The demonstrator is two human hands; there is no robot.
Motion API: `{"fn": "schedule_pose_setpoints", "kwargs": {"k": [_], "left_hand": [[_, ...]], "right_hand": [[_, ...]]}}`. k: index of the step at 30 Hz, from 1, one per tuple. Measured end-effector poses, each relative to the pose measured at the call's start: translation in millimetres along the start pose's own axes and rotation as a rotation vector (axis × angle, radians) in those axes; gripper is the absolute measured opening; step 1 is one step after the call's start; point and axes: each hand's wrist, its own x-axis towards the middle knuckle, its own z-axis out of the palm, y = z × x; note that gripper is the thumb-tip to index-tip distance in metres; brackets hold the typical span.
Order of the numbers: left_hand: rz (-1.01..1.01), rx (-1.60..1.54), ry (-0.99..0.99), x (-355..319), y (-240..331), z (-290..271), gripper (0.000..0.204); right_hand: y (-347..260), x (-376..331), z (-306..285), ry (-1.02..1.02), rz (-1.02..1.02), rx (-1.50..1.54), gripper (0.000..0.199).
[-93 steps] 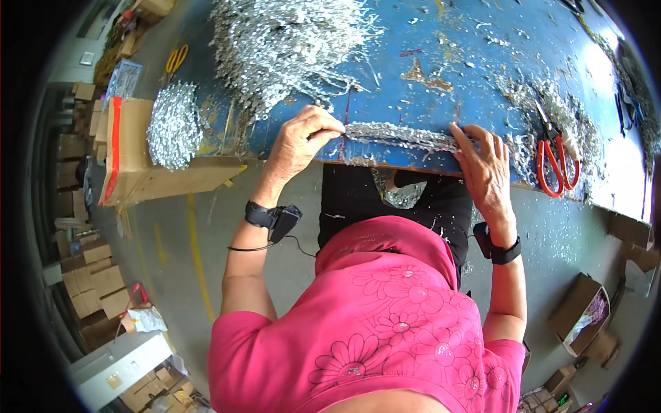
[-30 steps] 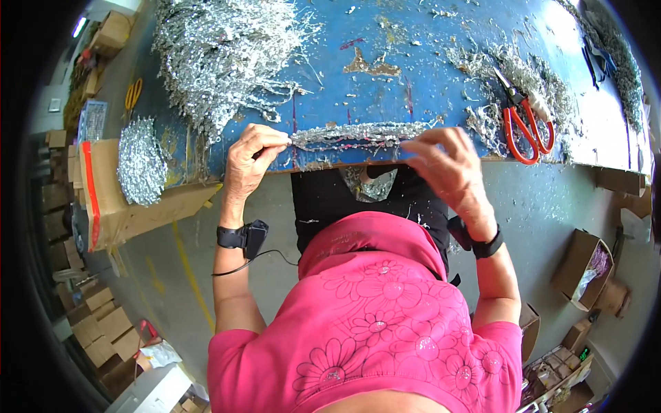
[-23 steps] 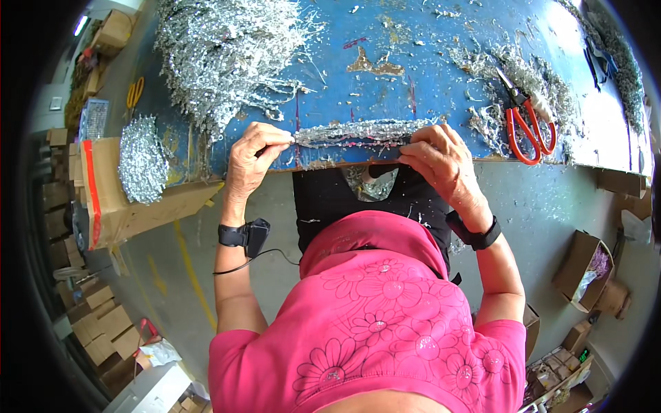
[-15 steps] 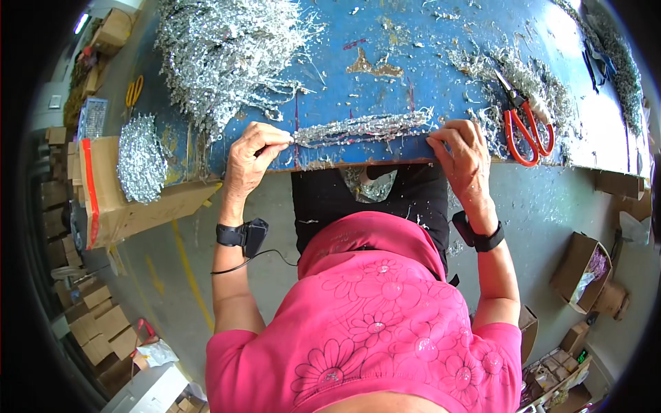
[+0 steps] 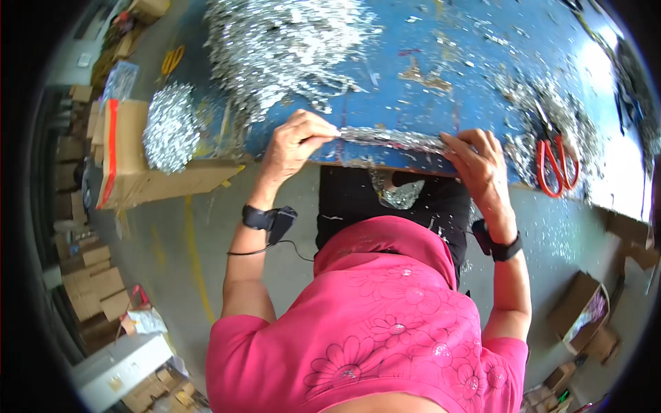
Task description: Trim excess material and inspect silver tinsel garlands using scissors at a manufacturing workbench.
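Observation:
A thin bundle of silver tinsel strands (image 5: 396,138) stretches between my hands along the near edge of the blue table (image 5: 385,76). My left hand (image 5: 297,143) pinches its left end between thumb and fingertips. At the other end, my right hand (image 5: 476,160) has its thumb and fingers closed on the strands. Beyond my left hand lies a large heap of silver tinsel (image 5: 286,51), loose strands trailing from it toward me. Red-handled scissors (image 5: 555,165) rest to the right of my right hand, their blades among tinsel scraps (image 5: 561,110).
An open cardboard box (image 5: 127,155) stands at the table's left edge, a silver tinsel clump (image 5: 171,129) over its rim. Yellow-handled scissors (image 5: 172,60) lie farther back on the left. Another cardboard box (image 5: 580,310) sits on the floor at right. Tinsel bits litter the tabletop.
My right hand has closed on the right end of the bundle, where it was just beside it. The strands now look drawn together and narrower. The whole view has shifted.

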Motion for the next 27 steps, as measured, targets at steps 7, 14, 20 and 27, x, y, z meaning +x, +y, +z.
{"fn": "schedule_pose_setpoints", "kwargs": {"k": [7, 14, 20, 27], "left_hand": [[0.008, 0.019, -0.011, -2, 2, -1, 0.017], [0.006, 0.011, 0.005, -1, -5, 0, 0.018], [-0.049, 0.05, 0.022, -7, 2, -5, 0.019], [-0.007, -0.002, -0.022, 7, 3, 8, 0.015]], "right_hand": [[-1, -8, -6, -0.033, 0.0, -0.059, 0.04], [5, -14, 0, 0.058, 0.053, -0.038, 0.036], [4, -11, 0, 0.041, 0.063, 0.034, 0.036], [8, -26, -8, 0.061, 0.077, -0.104, 0.043]]}}
